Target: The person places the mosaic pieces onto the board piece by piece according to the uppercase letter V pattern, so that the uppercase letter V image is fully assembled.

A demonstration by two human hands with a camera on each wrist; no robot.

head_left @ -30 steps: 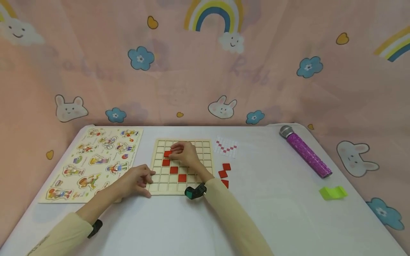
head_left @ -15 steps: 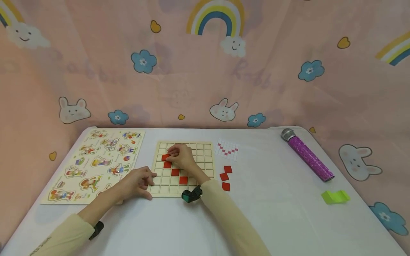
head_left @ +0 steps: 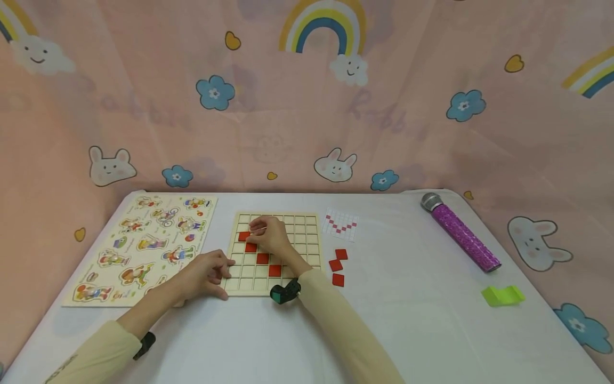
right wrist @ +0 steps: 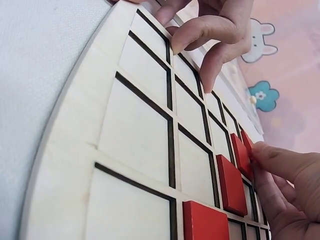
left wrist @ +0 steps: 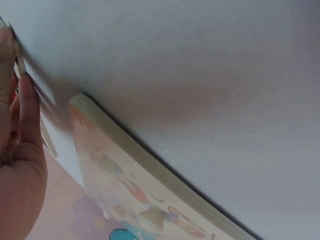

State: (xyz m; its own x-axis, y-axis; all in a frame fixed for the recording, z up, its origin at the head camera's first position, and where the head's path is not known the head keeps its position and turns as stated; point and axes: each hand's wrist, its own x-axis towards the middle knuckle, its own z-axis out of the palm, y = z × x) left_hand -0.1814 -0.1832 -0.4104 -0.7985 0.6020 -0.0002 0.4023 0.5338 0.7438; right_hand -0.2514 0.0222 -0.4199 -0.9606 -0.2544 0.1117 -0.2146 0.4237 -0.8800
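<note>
A pale wooden grid board (head_left: 299, 292) lies in the middle of the table in the head view. My right hand (head_left: 272, 236) pinches a red square tile (head_left: 244, 236) by its right edge at an upper-left cell, thumb against it in the right wrist view. Several red tiles step diagonally down to the right, the lowest being a red tile (head_left: 275, 271). My left hand (head_left: 208, 272) grips the board at its lower-left edge with curled fingers; in the right wrist view its fingertips (right wrist: 209, 82) lie on the board's border.
Right of the board are three loose red tiles (head_left: 338, 280) and a pattern card (head_left: 340, 224). A picture puzzle board (head_left: 139, 242) lies at the left, partly behind the left forearm. A purple glitter microphone (head_left: 462, 234) and a green block (head_left: 502, 295) are far right.
My right hand has slid the red tile leftward, to the upper-left cell above the diagonal. The left hand stays at the board's edge. The head view has shifted slightly.
</note>
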